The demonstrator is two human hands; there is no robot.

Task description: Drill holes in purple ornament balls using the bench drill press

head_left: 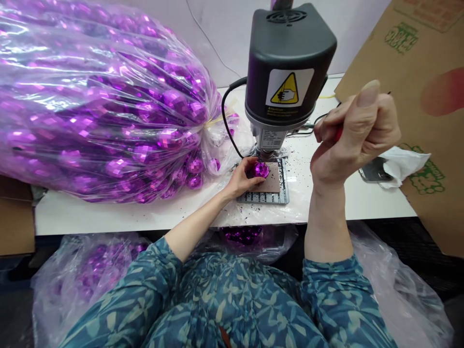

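My left hand: thumb and fingers closed around a shiny purple ball.
My right hand: raised, curled into a fist around a red handle, most of which my fingers hide.
Ball: on or just above the flat board, close by the lower end of the machine; I cannot tell whether it touches that end.
Board: lying on the slotted metal base, with dark flakes scattered about.
Machine: black on top, silver below, with a yellow warning sticker facing me and a black cord curving down its left side.
Big bag: clear plastic, packed with purple balls, tied at its neck, on the left of the white table.
Right side: a phone partly under a crumpled white tissue, near a cardboard box.
Below the table edge: a plastic bag with more purple showing through, at my left.
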